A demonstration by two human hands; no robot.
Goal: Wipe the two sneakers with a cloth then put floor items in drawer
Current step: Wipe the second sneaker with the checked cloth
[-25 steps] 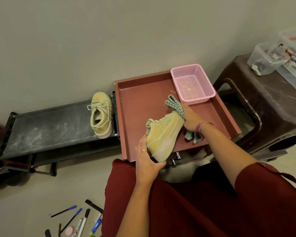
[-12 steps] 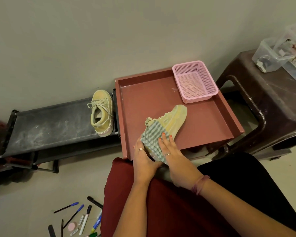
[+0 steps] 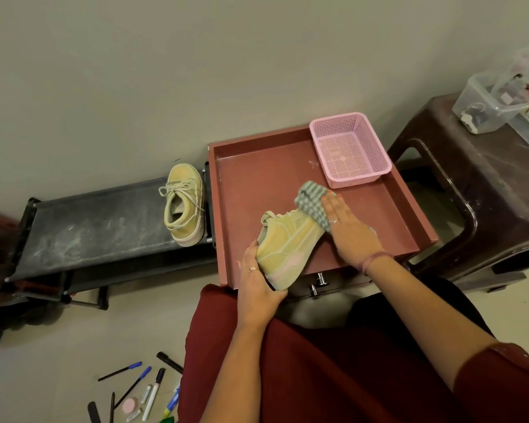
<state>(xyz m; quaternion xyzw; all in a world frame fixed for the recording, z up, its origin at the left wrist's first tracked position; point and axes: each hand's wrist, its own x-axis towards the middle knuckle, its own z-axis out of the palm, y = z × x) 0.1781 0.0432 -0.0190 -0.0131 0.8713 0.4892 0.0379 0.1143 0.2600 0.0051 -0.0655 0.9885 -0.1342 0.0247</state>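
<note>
A yellow-green sneaker [image 3: 287,242] lies tilted over the front part of the open red-brown drawer [image 3: 257,178]. My left hand [image 3: 255,288] grips its heel end near the drawer's front edge. My right hand [image 3: 345,227] lies flat with straight fingers on a green checked cloth [image 3: 310,199], pressing it against the sneaker's toe. The second sneaker [image 3: 184,206] stands upright on the black rack [image 3: 89,224] to the left of the drawer. Pens and markers [image 3: 141,389] lie scattered on the floor at the lower left.
A pink mesh basket [image 3: 348,148] sits in the drawer's back right corner. A dark brown plastic stool [image 3: 486,190] stands to the right, carrying clear plastic boxes [image 3: 495,102]. My lap in dark red fabric [image 3: 318,377] fills the bottom of the view.
My right hand slid the cloth from the sneaker's heel side up to its toe. My left hand kept its hold on the heel.
</note>
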